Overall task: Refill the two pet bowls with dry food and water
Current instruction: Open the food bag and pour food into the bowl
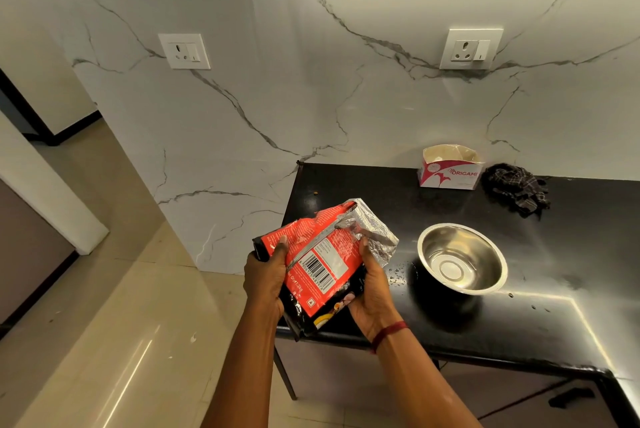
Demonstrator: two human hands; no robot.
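The dry-food step looks to be in hand: a red and black foil-lined food pouch (318, 254) is held tilted in the air just left of the stainless steel bowl (462, 259), its torn silver mouth turned up and toward that bowl. The left hand (265, 275) grips the pouch's far side from the bowl, fingers curled round its edge, and the right hand (372, 292) holds the side nearer the bowl, thumb pressed on the crumpled foil. The bowl sits on the black counter (381, 192) and appears empty. Next, I judge, the mouth has to be brought over the bowl's rim and tipped gently so kibble does not scatter. How much food the pouch holds cannot be seen, and its print is too small to read. Only one bowl is in view; no second bowl or water source shows. Behind the bowl stand an open Origami tissue box (450, 168) and a dark crumpled cloth (516, 188)
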